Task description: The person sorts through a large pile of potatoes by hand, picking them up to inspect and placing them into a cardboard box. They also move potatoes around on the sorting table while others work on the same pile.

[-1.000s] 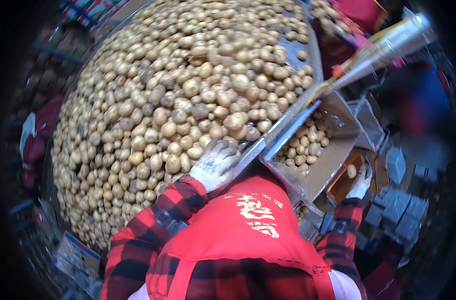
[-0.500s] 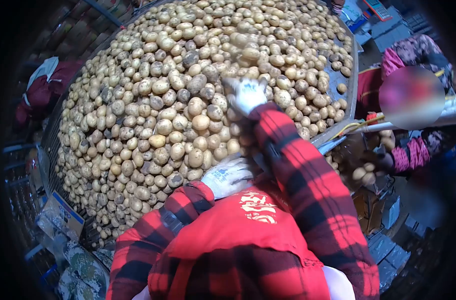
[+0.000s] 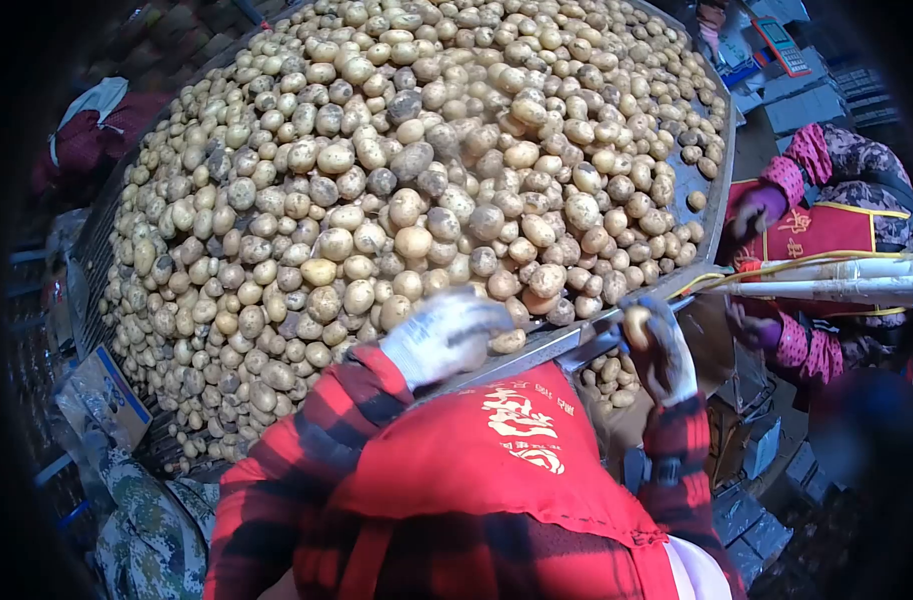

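Note:
A large heap of potatoes, pale and partly soil-stained, covers the raised table. In a white and blue glove, my right hand is closed around a potato, just outside the table's metal rim. Below that hand, more potatoes lie in a lower spot beside my apron. My left hand, also gloved and slightly blurred, is over the near edge of the heap with its fingers stretched to the right. Close to its fingertips is a single potato by the rim.
A co-worker in a red apron stands at the right, both hands visible. White pipes with a yellow cord run out from the table corner. Cartons and an orange-framed calculator-like device are at the upper right.
My right hand has come back from the middle of the heap to beyond the near rim, now with a potato. My left hand has shifted slightly, and its fingers reach further right.

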Action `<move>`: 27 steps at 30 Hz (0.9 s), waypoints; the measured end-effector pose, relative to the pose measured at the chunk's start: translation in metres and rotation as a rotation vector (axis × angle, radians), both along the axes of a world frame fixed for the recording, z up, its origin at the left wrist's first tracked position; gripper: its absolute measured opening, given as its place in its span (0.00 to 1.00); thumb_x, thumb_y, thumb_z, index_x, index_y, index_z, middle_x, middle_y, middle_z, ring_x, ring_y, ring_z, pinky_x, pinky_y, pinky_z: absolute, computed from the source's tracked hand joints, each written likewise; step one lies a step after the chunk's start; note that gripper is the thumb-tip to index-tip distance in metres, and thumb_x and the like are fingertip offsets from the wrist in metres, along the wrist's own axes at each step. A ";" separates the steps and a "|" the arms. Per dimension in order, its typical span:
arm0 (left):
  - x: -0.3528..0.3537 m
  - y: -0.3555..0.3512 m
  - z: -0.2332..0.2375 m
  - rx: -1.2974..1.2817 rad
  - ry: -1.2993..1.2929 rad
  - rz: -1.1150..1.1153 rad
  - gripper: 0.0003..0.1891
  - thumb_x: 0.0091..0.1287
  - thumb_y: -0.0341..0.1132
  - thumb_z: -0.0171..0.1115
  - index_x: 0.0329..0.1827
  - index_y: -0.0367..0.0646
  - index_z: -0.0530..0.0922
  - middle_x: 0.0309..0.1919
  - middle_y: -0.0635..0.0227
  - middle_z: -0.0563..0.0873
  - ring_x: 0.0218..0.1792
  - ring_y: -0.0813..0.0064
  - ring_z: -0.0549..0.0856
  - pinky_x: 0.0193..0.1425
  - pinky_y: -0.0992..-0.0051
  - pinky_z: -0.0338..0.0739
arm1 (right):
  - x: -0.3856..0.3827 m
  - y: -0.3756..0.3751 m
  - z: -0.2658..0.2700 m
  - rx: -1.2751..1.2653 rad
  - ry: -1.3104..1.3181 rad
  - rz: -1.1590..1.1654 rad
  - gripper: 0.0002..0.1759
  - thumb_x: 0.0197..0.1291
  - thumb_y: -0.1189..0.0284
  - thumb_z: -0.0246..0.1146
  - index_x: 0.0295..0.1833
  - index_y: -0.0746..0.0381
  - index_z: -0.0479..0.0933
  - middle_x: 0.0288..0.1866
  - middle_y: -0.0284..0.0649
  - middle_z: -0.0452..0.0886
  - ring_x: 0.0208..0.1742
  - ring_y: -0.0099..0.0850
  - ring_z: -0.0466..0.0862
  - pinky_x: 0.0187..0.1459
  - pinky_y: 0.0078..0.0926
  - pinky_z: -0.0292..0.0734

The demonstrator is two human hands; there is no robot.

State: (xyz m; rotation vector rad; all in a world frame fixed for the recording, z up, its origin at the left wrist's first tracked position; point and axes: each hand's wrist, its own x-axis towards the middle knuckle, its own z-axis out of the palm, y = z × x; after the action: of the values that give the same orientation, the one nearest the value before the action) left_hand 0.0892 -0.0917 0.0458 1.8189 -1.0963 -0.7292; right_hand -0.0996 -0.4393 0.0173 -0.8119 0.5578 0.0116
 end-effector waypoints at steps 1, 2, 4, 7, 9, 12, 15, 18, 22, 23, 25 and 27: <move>0.013 -0.004 0.016 -0.078 -0.079 0.005 0.17 0.70 0.29 0.58 0.60 0.44 0.85 0.57 0.57 0.88 0.61 0.52 0.84 0.69 0.57 0.78 | -0.027 -0.010 0.006 -0.042 0.039 0.043 0.29 0.73 0.62 0.70 0.74 0.59 0.74 0.70 0.48 0.81 0.64 0.44 0.86 0.67 0.44 0.82; 0.026 -0.006 0.021 -0.073 -0.088 0.045 0.17 0.70 0.29 0.58 0.60 0.44 0.85 0.58 0.57 0.88 0.62 0.52 0.84 0.70 0.58 0.77 | -0.042 -0.013 0.013 -0.056 0.130 0.001 0.29 0.72 0.63 0.70 0.74 0.60 0.75 0.69 0.47 0.82 0.63 0.42 0.86 0.66 0.41 0.82; 0.051 -0.016 0.015 -0.050 -0.171 0.117 0.17 0.71 0.30 0.59 0.61 0.43 0.84 0.59 0.57 0.88 0.63 0.52 0.84 0.72 0.57 0.76 | -0.074 -0.025 -0.003 -0.429 0.436 -0.068 0.27 0.71 0.66 0.70 0.72 0.63 0.77 0.67 0.46 0.84 0.62 0.38 0.86 0.64 0.36 0.81; 0.088 -0.051 0.006 -0.031 -0.516 0.199 0.17 0.73 0.32 0.61 0.63 0.44 0.83 0.61 0.57 0.87 0.67 0.52 0.82 0.76 0.55 0.72 | -0.087 -0.032 -0.052 -1.441 0.671 -0.029 0.25 0.71 0.73 0.68 0.71 0.68 0.78 0.67 0.46 0.84 0.65 0.34 0.83 0.71 0.33 0.75; 0.100 -0.070 -0.015 0.122 -0.659 0.222 0.25 0.72 0.43 0.63 0.71 0.48 0.79 0.71 0.55 0.81 0.72 0.51 0.78 0.79 0.52 0.67 | -0.040 0.012 -0.026 -0.886 0.447 -0.327 0.26 0.69 0.76 0.68 0.71 0.69 0.78 0.67 0.47 0.84 0.68 0.35 0.81 0.73 0.33 0.73; 0.090 -0.078 -0.046 0.335 -0.702 0.139 0.30 0.67 0.48 0.67 0.73 0.51 0.77 0.72 0.54 0.80 0.74 0.49 0.76 0.80 0.48 0.67 | 0.014 0.044 -0.034 -1.394 0.125 -0.080 0.24 0.66 0.75 0.69 0.68 0.61 0.80 0.70 0.50 0.81 0.71 0.44 0.81 0.73 0.42 0.74; 0.079 -0.062 -0.038 0.290 -0.713 0.202 0.29 0.65 0.45 0.68 0.70 0.51 0.78 0.63 0.56 0.82 0.65 0.50 0.80 0.73 0.50 0.72 | 0.093 0.061 -0.031 -1.665 -0.130 -0.066 0.25 0.62 0.74 0.70 0.66 0.59 0.82 0.62 0.52 0.85 0.63 0.54 0.84 0.67 0.48 0.78; 0.063 -0.044 -0.019 0.277 -0.706 0.211 0.28 0.64 0.43 0.70 0.70 0.51 0.79 0.62 0.60 0.83 0.62 0.54 0.80 0.72 0.52 0.71 | 0.166 0.064 -0.038 -1.811 -0.217 0.011 0.27 0.61 0.68 0.71 0.67 0.54 0.81 0.70 0.47 0.81 0.67 0.51 0.79 0.70 0.52 0.72; 0.051 -0.039 -0.017 0.275 -0.726 0.214 0.28 0.66 0.44 0.70 0.71 0.52 0.80 0.63 0.63 0.83 0.66 0.59 0.79 0.79 0.48 0.66 | 0.262 0.057 -0.034 -2.026 -0.337 0.017 0.29 0.60 0.64 0.71 0.69 0.45 0.80 0.74 0.46 0.75 0.73 0.52 0.74 0.74 0.61 0.65; 0.051 -0.039 -0.016 0.294 -0.715 0.211 0.28 0.66 0.43 0.70 0.71 0.52 0.79 0.63 0.63 0.83 0.67 0.60 0.79 0.80 0.47 0.64 | 0.283 0.053 -0.031 -2.082 -0.393 0.023 0.30 0.60 0.64 0.71 0.69 0.43 0.79 0.75 0.46 0.74 0.74 0.51 0.73 0.75 0.62 0.63; 0.051 -0.038 -0.012 0.291 -0.689 0.217 0.28 0.67 0.42 0.69 0.71 0.52 0.80 0.62 0.64 0.83 0.65 0.59 0.79 0.80 0.46 0.65 | 0.318 0.032 -0.038 -2.246 -0.516 0.308 0.31 0.60 0.61 0.73 0.70 0.41 0.79 0.77 0.45 0.72 0.78 0.52 0.69 0.80 0.67 0.55; 0.052 -0.037 -0.010 0.288 -0.655 0.223 0.27 0.67 0.41 0.69 0.71 0.52 0.80 0.61 0.64 0.83 0.65 0.59 0.80 0.80 0.46 0.65 | 0.346 0.000 -0.045 -2.307 -0.350 0.521 0.31 0.59 0.60 0.73 0.71 0.41 0.80 0.79 0.46 0.71 0.80 0.54 0.66 0.81 0.70 0.50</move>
State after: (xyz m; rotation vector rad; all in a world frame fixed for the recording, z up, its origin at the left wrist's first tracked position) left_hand 0.1413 -0.1292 0.0363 2.4761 -1.1996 -0.1504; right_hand 0.2466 -0.4388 -0.0277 -3.0903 -0.2994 -0.3525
